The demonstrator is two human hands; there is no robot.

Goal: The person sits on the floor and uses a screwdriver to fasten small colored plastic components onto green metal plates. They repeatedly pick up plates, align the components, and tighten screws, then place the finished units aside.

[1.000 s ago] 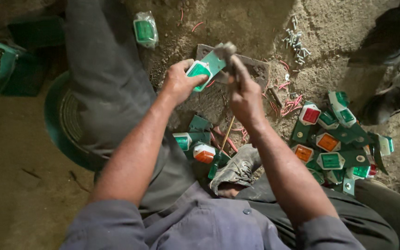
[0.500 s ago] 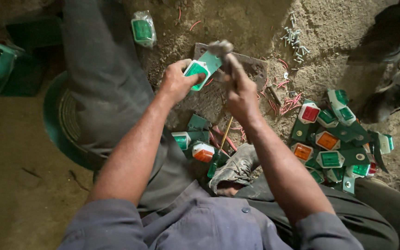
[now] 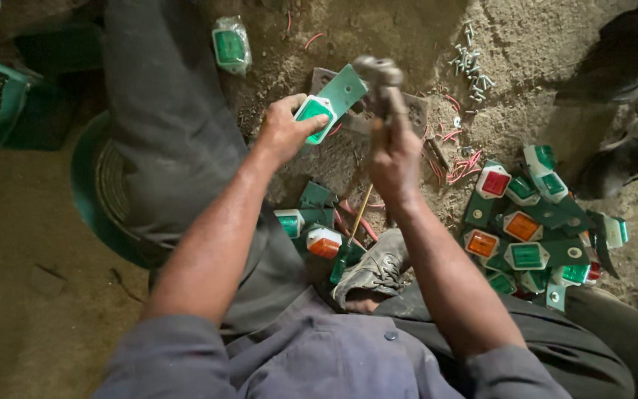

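1. Left hand (image 3: 283, 131) has its fingers pinching a green lamp on its green bracket (image 3: 330, 103), held above the dirt floor (image 3: 526, 66).
2. The bracket's long axis runs up and right, its far end right beside the hammer head (image 3: 378, 74).
3. Right hand (image 3: 395, 159) has its fingers wrapped tight round the hammer handle, just right of the lamp.

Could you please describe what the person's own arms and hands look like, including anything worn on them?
Both forearms are bare from above the elbow down. The left hand and the right hand wear no gloves, rings or watch. Grey-blue shirt sleeves are pushed up over the upper arms; no markings show on them.
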